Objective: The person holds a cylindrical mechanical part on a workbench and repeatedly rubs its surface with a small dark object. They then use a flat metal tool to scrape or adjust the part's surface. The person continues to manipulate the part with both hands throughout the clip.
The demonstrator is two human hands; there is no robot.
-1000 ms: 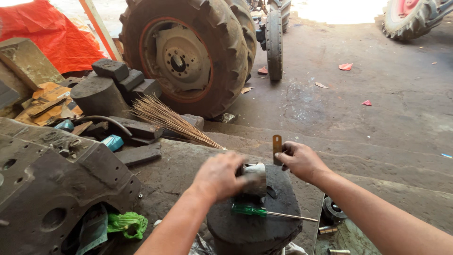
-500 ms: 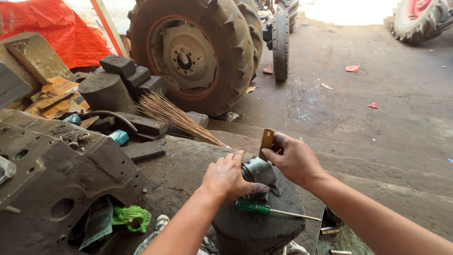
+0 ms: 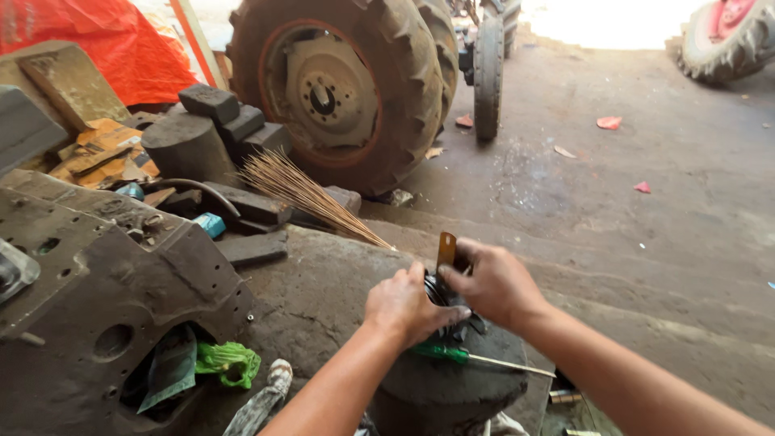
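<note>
Both hands were bunched up tight over a small metal part (image 3: 437, 287), honestly hard to make out since the fingers covered most of it. The left hand (image 3: 405, 304) was curled nearly closed around its near side, fingers wrapped on it. The right hand (image 3: 494, 284) was closed too, gripping the far side and pinching a thin brownish metal strip (image 3: 446, 249) that stuck straight up out of the fist. The part itself sat right under the two hands, on top of a dark round block (image 3: 452, 379).

Just below the left hand's knuckles a green-handled screwdriver (image 3: 468, 356) lay flat on the block, shaft pointing off under the right forearm. Up and to the left of the hands was a bundle of broom straws (image 3: 303, 194), tips nearly reaching the strip. Farther left sat a big greasy cast housing (image 3: 105, 282) with a green rag (image 3: 228, 361) tucked at its base. Well beyond the hands stood a large tractor tyre (image 3: 355, 85) on the concrete floor (image 3: 613, 194).
</note>
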